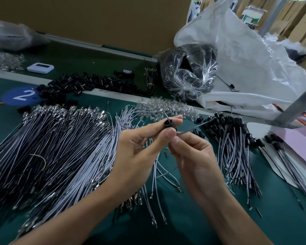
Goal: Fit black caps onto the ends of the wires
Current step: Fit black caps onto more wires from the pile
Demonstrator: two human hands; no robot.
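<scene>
- My left grip (140, 149) was up over the middle of the green desk (184, 218). It held one black cap (169, 123) tight between the thumb and the first finger.
- My right grip (193, 156) was just beside it. It pinched a thin wire (193, 129) right under the cap, and my two thumbs were almost touching.
- A little bit of the wire stuck up above the cap. The rest bent away to the right.
- I could not tell how far the wire was inside the cap, because my fingers hid that part.
- Under my left arm lay a big pile of wires (51, 147), black ones and white ones. Their shiny metal ends pointed away from me.
- On my right was a heap of capped wires (233, 138). The caps were at the far end.
- Loose black caps (88, 84) lay in a long pile at the back of the desk, on the left.
- Near them was a blue round sticker (19, 95) with a white 2 on it.
- A pile of small clear parts (166, 108) lay just behind my grips.
- Farther back stood a clear bag (189, 75) full of black things. It leaned on a big white bag (245, 59).
- A small white box (40, 68) and a roll of black tape (126, 73) lay near the back edge.
</scene>
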